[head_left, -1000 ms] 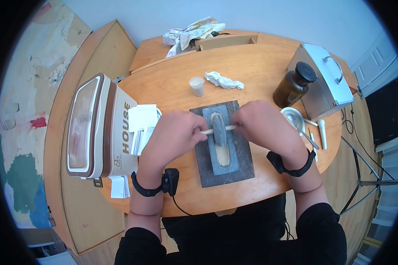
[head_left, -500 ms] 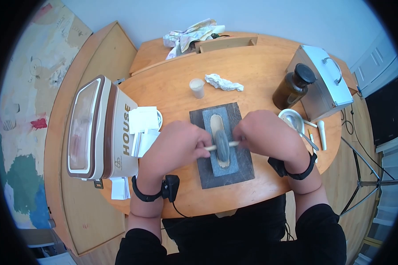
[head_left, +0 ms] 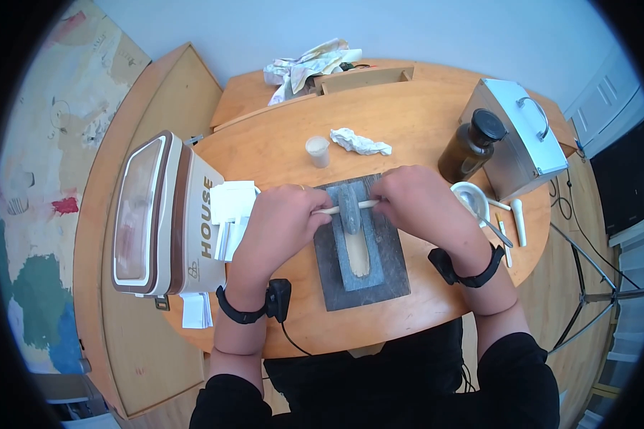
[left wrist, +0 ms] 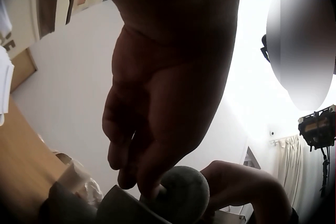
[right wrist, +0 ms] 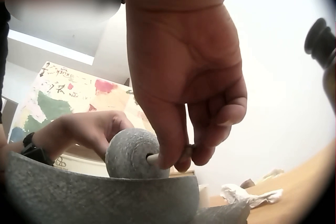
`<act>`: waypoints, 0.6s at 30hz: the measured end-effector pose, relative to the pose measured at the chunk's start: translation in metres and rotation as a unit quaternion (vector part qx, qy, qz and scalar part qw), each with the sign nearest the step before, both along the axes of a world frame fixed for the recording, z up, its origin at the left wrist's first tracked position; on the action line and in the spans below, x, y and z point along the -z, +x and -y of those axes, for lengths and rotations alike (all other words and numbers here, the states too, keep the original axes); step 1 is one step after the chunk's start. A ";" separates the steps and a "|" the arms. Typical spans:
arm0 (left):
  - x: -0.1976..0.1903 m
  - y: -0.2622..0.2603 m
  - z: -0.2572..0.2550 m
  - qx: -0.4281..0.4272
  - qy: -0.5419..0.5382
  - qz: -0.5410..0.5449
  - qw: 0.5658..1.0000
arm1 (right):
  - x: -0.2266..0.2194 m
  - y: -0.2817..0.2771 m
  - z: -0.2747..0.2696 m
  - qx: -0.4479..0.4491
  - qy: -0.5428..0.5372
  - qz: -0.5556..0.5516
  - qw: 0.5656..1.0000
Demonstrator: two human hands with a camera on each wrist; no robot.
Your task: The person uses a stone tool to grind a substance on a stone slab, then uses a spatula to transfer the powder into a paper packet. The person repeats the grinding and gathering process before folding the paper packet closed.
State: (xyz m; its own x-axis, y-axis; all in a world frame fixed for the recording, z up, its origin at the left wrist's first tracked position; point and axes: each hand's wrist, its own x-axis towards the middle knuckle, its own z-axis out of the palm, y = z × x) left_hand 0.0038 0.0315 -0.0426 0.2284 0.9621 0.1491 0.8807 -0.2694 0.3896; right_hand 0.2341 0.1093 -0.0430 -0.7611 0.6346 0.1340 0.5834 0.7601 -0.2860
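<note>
A grey stone grinding wheel (head_left: 349, 209) stands upright in a long boat-shaped stone trough (head_left: 376, 274), at its far end. Pale powder (head_left: 358, 254) lines the hollow on the near side of the wheel. A light wooden axle runs through the wheel. My left hand (head_left: 286, 218) pinches its left end, thumb and fingers close to the stone. On the other side my right hand (head_left: 415, 200) grips the right end, as the right wrist view shows with the wheel (right wrist: 128, 153) just above the trough wall (right wrist: 105, 192). Under the trough lies a dark slab (head_left: 396, 282).
Beyond the trough are a cup of powder (head_left: 318, 152) and a crumpled tissue (head_left: 361, 141). To the right stand a brown bottle (head_left: 469, 146), a metal case (head_left: 519, 143), a mortar (head_left: 456, 187) and a pestle (head_left: 519, 222). White papers (head_left: 232, 204) and a HOUSE box (head_left: 189, 214) flank the left.
The wheel rolled along the trough toward my body, then back to the far end, both hands travelling with it on the axle. More powder shows on the near side now.
</note>
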 end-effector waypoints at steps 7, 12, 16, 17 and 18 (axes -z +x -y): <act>-0.008 0.001 0.006 0.016 0.043 0.013 0.999 | -0.014 0.005 0.005 -0.024 0.027 -0.084 0.996; -0.018 0.002 0.010 0.008 0.101 0.050 0.994 | -0.025 0.008 0.007 -0.005 0.048 -0.163 0.985; -0.019 0.003 0.009 0.001 0.135 0.032 0.990 | -0.029 0.007 0.009 -0.002 0.089 -0.203 0.975; -0.019 0.002 0.010 0.004 0.142 0.030 0.989 | -0.031 0.008 0.010 -0.009 0.095 -0.225 0.970; -0.017 0.000 0.011 -0.001 0.139 0.052 0.989 | -0.034 0.010 0.012 -0.016 0.101 -0.247 0.964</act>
State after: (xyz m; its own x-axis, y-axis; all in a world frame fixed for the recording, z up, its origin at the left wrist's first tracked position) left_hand 0.0040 0.0210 -0.0260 0.1968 0.8811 0.4301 0.8401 -0.3777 0.3894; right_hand 0.2436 0.0972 -0.0091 -0.5914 0.5344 0.6039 0.3892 0.8450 -0.3666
